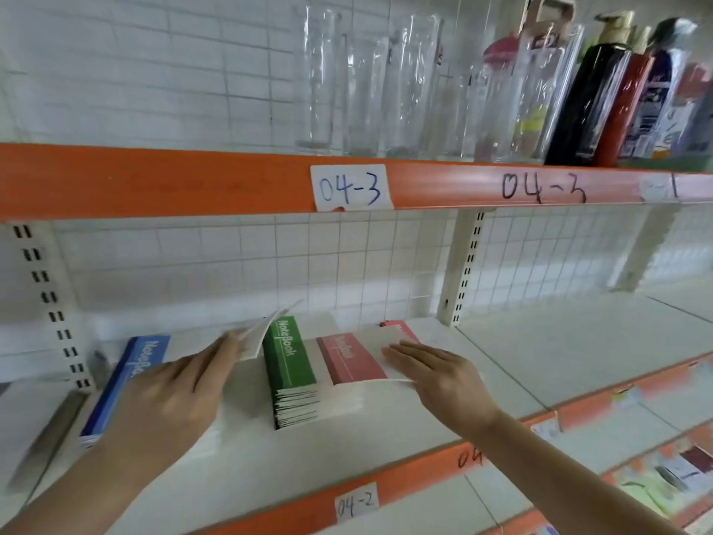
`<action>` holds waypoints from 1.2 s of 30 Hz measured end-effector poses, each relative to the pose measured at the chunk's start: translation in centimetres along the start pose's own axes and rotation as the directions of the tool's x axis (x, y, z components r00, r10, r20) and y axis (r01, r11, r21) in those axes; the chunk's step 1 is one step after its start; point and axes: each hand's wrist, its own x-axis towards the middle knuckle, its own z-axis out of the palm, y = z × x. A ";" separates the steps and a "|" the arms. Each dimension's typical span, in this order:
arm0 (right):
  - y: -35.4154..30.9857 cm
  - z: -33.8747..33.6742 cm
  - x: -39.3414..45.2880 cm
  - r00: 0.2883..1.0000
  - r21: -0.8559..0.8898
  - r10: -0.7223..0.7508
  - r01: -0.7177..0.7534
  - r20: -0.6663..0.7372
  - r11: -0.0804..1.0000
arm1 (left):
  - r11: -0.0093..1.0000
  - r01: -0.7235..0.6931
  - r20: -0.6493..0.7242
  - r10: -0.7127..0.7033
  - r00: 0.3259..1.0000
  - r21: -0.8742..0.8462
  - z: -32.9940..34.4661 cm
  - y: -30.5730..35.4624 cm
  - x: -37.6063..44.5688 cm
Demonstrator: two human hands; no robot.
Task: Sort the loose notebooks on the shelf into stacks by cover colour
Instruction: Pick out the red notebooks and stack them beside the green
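Both forearms come in from the bottom edge, nearest the cam. Left hand (169,395) reaches over the blue stack (127,380), fingers (220,351) curled w/ tips pinching a pale notebook (256,337) that's tilted up off the shelf, between blue stack & green stack; its cover colour can't be told, only a whitish face shows. Right hand (443,374) lies flat, fingers straight & together, pressing on the white part of the top notebook of the red stack (357,359); it grips nothing.

Three stacks sit side by side on the white shelf (540,353), toward its left end:
- blue stack far left, partly hidden by left hand, "NoteBook" print partly visible
- green stack (293,361) in the middle, tallest-looking, page edges showing at the front
- red stack just right of green, touching or nearly so, can't tell which

Another red notebook (401,328) pokes out behind the right hand's fingertips, toward the back wall.

Shelf front lip is orange w/ a paper label "04-2" (355,503). Shelf above has an orange lip too, paper label "04-3" (351,188) plus the same no. written by marker further right. On that upper shelf: a row of clear tall glasses (370,86), then bottles (602,102) at right, one dark, one red, others blurred. White grid panel & slotted uprights behind. Lower right, more goods on a shelf below, too blurred to name.
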 end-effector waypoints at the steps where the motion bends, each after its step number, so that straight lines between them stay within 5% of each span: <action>1: 1.2 -0.3 -0.6 1.000 0.014 0.008 -0.009 0.029 1.000 | 0.999 -0.035 -0.001 0.035 0.999 -0.025 0.8 1.2 0.6; 9: 11.2 -0.2 -5.9 0.998 -0.032 -0.040 0.041 0.057 0.999 | 0.991 -0.121 -0.015 0.121 0.993 -0.054 3.9 8.0 5.0; 21: 19.4 4.2 -10.0 0.951 0.008 0.039 -0.044 0.307 0.999 | 0.984 -0.152 0.022 0.155 0.988 -0.087 7.0 14.5 10.2; 25: 20.3 6.1 -11.4 0.856 0.059 0.002 -0.039 0.518 0.998 | 0.978 -0.159 0.039 0.165 0.986 -0.132 7.9 15.4 11.2; 30: 21.1 5.7 -9.9 0.591 0.110 0.093 -0.298 0.801 0.948 | 0.973 -0.159 0.066 0.172 0.983 -0.169 9.6 17.6 12.2; 36: 20.8 5.0 -9.1 0.526 0.060 0.191 -0.422 0.829 0.905 | 0.948 -0.237 0.115 0.266 0.957 -0.214 13.3 21.7 12.8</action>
